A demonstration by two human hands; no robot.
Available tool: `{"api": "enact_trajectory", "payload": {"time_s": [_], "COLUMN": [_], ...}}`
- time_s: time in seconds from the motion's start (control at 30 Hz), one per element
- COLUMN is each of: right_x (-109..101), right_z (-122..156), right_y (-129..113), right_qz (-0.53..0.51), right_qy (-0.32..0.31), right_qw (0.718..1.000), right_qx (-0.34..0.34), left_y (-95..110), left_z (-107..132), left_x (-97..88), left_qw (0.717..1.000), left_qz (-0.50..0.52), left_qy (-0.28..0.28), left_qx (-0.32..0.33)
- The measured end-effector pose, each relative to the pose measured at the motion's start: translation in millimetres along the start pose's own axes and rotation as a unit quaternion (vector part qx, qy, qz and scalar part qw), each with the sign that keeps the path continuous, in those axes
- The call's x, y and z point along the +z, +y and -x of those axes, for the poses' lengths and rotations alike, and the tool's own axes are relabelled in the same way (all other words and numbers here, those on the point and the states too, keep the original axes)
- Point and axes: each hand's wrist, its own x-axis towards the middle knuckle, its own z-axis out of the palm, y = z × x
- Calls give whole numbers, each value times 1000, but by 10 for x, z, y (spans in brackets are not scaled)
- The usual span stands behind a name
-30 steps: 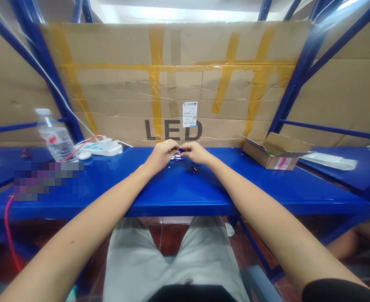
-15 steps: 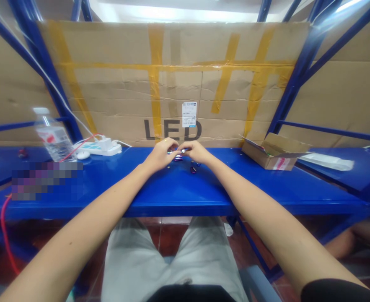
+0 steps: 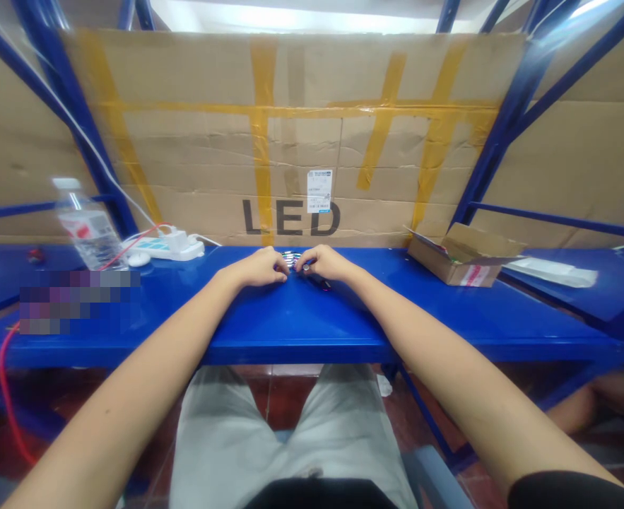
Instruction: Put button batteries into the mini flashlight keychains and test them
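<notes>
My left hand (image 3: 261,267) rests low over the blue table, its fingers curled in toward the thumb. Whatever those fingertips hold, if anything, is too small to make out. Opposite it, my right hand (image 3: 326,262) pinches a small round silvery piece (image 3: 306,268) between thumb and fingers. In the gap between the hands lies a cluster of small shiny pieces (image 3: 291,259), partly covered by the fingers. A dark purple shiny piece (image 3: 321,283) lies on the table just under my right hand.
An open cardboard box (image 3: 452,258) stands on the right, beside a white flat packet (image 3: 555,272). Toward the left are a water bottle (image 3: 90,230), a white power strip (image 3: 171,244) and a red cable (image 3: 5,382). A large cardboard sheet (image 3: 200,155) backs the blue table (image 3: 301,325).
My hands were together at the fingertips and have parted. The left has moved left and down to the table; the right has lowered slightly with the silvery piece.
</notes>
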Motion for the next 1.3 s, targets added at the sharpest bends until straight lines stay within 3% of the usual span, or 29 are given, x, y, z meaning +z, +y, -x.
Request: {"api": "enact_trajectory", "payload": {"time_s": [0.47,0.67,0.87,1.1,1.3], "right_x": [58,26,5,-5,1], "right_z": [27,14,7,15,10], "right_y": [-21,-23,-20,-11,-21], "right_qz": [-16,-10,9,-1,-16], "right_qy": [-56,-58,-50,-28,-32], "right_qw": [995,996,997,998,998], "right_qx": [75,71,58,47,44], "left_y": [112,151,213,306,328], "left_z": [-5,-13,-7,-40,-85], "left_x": [25,8,80,136,188], "left_qw": [991,994,996,975,973], "left_qz": [90,86,87,88,30], "left_qy": [-49,-43,-7,183,193], "left_qx": [-89,-52,-30,87,127]}}
